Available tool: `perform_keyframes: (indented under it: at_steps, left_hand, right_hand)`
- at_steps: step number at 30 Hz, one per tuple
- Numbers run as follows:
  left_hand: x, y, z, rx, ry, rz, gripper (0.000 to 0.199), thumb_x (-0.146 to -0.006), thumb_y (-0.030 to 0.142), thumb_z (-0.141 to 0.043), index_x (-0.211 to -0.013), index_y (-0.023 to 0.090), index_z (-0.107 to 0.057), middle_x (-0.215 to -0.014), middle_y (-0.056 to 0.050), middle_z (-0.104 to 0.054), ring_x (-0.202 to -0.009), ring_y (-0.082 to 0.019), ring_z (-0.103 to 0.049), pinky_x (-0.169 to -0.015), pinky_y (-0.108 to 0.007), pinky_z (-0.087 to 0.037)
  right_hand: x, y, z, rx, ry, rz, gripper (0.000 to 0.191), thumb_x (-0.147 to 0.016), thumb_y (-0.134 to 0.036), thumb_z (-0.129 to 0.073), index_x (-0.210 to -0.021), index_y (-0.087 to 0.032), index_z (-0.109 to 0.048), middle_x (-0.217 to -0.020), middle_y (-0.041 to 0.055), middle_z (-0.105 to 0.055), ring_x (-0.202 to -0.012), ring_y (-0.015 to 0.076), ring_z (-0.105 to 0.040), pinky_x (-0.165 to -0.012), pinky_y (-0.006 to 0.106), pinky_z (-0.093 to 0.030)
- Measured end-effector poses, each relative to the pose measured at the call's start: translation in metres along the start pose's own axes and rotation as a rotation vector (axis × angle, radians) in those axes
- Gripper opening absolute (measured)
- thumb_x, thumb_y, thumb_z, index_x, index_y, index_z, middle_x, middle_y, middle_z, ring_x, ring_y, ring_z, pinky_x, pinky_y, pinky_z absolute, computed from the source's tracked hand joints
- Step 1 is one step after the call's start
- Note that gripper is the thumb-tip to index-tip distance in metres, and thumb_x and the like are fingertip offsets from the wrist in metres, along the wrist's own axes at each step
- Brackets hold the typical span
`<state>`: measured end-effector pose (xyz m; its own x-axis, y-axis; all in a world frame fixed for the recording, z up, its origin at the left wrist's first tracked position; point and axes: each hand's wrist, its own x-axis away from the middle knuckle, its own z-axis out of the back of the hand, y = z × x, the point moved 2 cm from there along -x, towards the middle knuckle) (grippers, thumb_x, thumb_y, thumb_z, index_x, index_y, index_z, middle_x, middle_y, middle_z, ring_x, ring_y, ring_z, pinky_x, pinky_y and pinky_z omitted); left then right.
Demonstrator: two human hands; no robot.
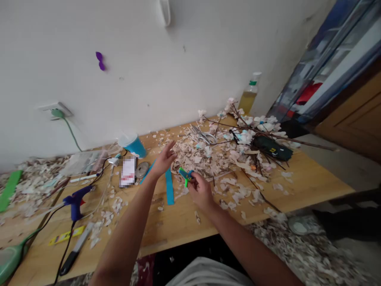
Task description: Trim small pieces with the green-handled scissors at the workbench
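My left hand [163, 160] is over the left edge of a heap of pale petal-like scraps [198, 157], its fingers apart and nothing visible in them. In my right hand [201, 190] is a small green and blue tool [186, 174], pinched between thumb and fingers, in front of the heap. A flat blue strip [169, 186] lies on the wooden table between my hands. Beside my left wrist another blue strip [146, 173] is partly covered. Metal scissors [204, 136] rest on the back of the heap.
Left of my arms are a phone [128, 171], a blue cup [135, 145], a blue glue gun [76, 201] with cords, and a knife [76, 248]. Flowering branches [253, 129], a dark green bundle [272, 148] and a bottle [248, 97] stand or lie at the right.
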<state>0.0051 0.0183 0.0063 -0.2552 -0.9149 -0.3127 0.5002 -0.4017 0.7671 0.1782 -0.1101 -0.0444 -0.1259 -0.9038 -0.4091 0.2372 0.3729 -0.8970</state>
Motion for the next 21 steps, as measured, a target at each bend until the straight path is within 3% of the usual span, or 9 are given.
perform_keyframes:
  at_steps: [2,3,7,10,14,18,21]
  left_hand:
    - [0.004,0.002,0.001,-0.048,-0.039,-0.038,0.063,-0.089,0.037,-0.056,-0.147,0.027,-0.033,-0.151,-0.012,-0.042,-0.136,-0.023,-0.043,-0.106,-0.039,-0.04]
    - [0.009,0.002,0.003,-0.128,-0.01,-0.025,0.06,-0.09,0.037,-0.056,-0.145,0.026,-0.037,-0.148,-0.012,-0.045,-0.136,-0.024,-0.044,-0.107,-0.041,-0.039]
    - [0.049,0.006,0.002,-0.446,0.112,0.092,0.031,-0.094,0.034,-0.05,-0.117,0.018,-0.063,-0.11,-0.012,-0.066,-0.107,-0.026,-0.061,-0.098,-0.042,-0.046]
    - [0.083,0.013,-0.012,-0.555,0.023,0.064,0.03,-0.091,0.038,-0.057,-0.114,0.021,-0.065,-0.108,-0.009,-0.066,-0.104,-0.026,-0.059,-0.095,-0.042,-0.047]
    - [0.102,0.014,-0.024,-0.512,-0.041,0.046,0.024,-0.09,0.036,-0.057,-0.108,0.024,-0.068,-0.109,-0.008,-0.065,-0.105,-0.024,-0.058,-0.093,-0.04,-0.047]
    - [0.101,0.003,-0.009,-0.35,0.096,0.187,0.023,-0.092,0.033,-0.051,-0.098,0.021,-0.07,-0.096,-0.007,-0.07,-0.09,-0.021,-0.063,-0.084,-0.035,-0.05]
    - [0.103,0.001,0.0,-0.33,0.136,0.235,0.026,-0.092,0.035,-0.05,-0.101,0.02,-0.069,-0.096,-0.008,-0.07,-0.086,-0.022,-0.063,-0.082,-0.036,-0.05]
  right_hand:
    - [0.0,0.002,0.0,-0.022,0.007,-0.025,0.022,-0.081,-0.022,-0.059,-0.102,-0.024,-0.063,-0.074,0.0,-0.063,-0.061,0.0136,-0.058,-0.056,0.025,-0.046]
    - [0.0,0.004,0.0,-0.032,0.013,-0.039,0.022,-0.08,-0.022,-0.059,-0.102,-0.023,-0.063,-0.072,-0.0003,-0.062,-0.059,0.0135,-0.057,-0.055,0.025,-0.046]
    - [0.001,0.006,0.0,-0.111,0.064,-0.097,0.022,-0.082,-0.026,-0.06,-0.104,-0.022,-0.061,-0.073,0.0005,-0.063,-0.061,0.0141,-0.058,-0.056,0.026,-0.048]
    - [-0.001,0.001,0.003,-0.22,0.159,-0.097,0.025,-0.086,-0.031,-0.06,-0.109,-0.023,-0.057,-0.089,0.0044,-0.064,-0.073,0.0159,-0.061,-0.066,0.03,-0.053]
    - [-0.003,-0.009,0.009,-0.334,0.32,-0.061,0.041,-0.087,-0.036,-0.06,-0.124,-0.028,-0.043,-0.115,0.0063,-0.054,-0.091,0.0162,-0.059,-0.082,0.035,-0.053]
    - [-0.003,-0.011,0.009,-0.407,0.352,0.033,0.05,-0.088,-0.041,-0.056,-0.13,-0.033,-0.031,-0.12,0.0057,-0.047,-0.089,0.0147,-0.056,-0.085,0.037,-0.052]
    - [-0.005,-0.009,0.008,-0.336,0.327,0.015,0.044,-0.091,-0.042,-0.053,-0.128,-0.031,-0.033,-0.118,0.0066,-0.05,-0.088,0.0149,-0.057,-0.081,0.034,-0.053]
